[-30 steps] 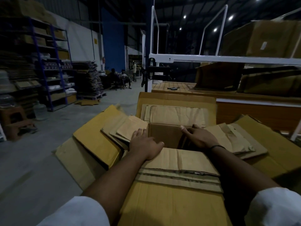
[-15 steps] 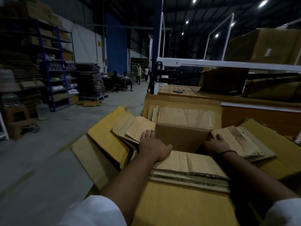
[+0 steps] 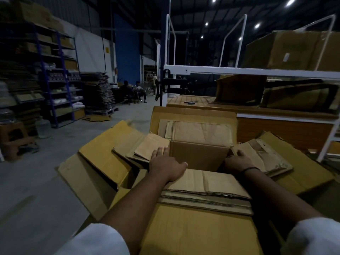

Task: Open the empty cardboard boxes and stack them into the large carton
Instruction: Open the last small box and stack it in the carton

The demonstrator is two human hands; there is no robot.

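The fingers of my left hand lay straight and flat on the left flap. My right hand sat at the opening's right edge, its fingers lost in the dark, so I couldn't tell its grip. The box stood open inside the large carton, with bare floor to the left and a table close on the right; a second earlier the right hand had been over mid-opening.

The left hand and right hand rest on the cardboard box.
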